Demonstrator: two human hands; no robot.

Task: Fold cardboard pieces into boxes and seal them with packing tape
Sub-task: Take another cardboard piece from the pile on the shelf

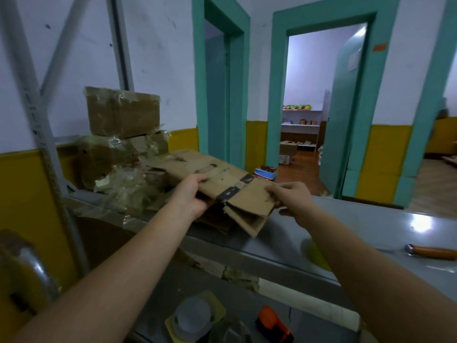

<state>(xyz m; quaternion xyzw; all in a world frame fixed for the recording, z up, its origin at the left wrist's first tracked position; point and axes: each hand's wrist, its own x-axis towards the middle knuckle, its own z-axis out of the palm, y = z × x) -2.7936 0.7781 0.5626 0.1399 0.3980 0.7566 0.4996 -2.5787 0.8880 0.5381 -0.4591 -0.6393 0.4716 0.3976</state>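
Observation:
A flattened brown cardboard piece with a dark tape band across it is held over the grey table. My left hand grips its left edge, thumb on top. My right hand pinches its torn right corner. More flat cardboard lies beneath and behind it. An orange and black tape dispenser sits at the bottom, on a lower surface near me.
Two taped boxes are stacked at the back left beside a grey metal shelf post. A knife with an orange handle lies on the table at right. A roll of clear tape rests near the dispenser. Open green doorways stand beyond.

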